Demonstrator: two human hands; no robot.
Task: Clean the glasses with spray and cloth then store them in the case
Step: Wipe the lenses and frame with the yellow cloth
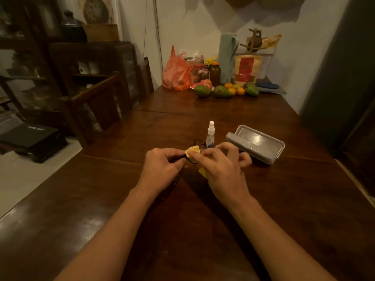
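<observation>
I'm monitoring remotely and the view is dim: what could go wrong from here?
The spray bottle stands upright just beyond the right hand wiping the glasses with the yellow cloth; a stray knuckle might topple it. The open case sits close on the right and could get knocked aside.

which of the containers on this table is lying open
The grey glasses case, just right of the spray bottle. Its lid is swung back and nothing shows inside, while the spray bottle and the brown jars at the far end stand upright with caps on.
</observation>
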